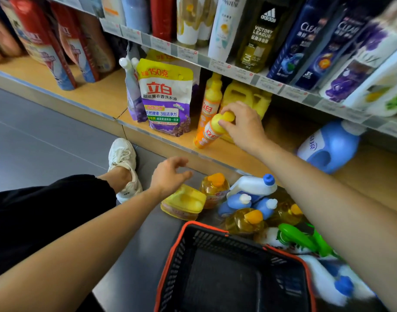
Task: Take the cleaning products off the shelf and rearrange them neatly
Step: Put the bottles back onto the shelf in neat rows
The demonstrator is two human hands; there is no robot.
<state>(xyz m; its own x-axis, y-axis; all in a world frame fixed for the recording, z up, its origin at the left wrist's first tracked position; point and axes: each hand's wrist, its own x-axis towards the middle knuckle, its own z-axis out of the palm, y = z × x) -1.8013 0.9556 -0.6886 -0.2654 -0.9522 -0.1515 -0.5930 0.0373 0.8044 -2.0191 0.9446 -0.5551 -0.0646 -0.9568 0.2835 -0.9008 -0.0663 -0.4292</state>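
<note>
Two hands show: the left hand (pixel 170 174) and the right hand (pixel 242 124). At the right hand's fingertips are two orange bottles (pixel 207 131) with yellow caps, and just beyond it two yellow jugs (pixel 238 93). One blue jug (pixel 328 152) lies to its right. Near the left hand, on the floor, sit one yellow pack (pixel 186 201), three amber bottles (pixel 242 224), two small blue bottles (pixel 234 202), one white jug (pixel 249 185) and one basket (pixel 193 248).
</note>
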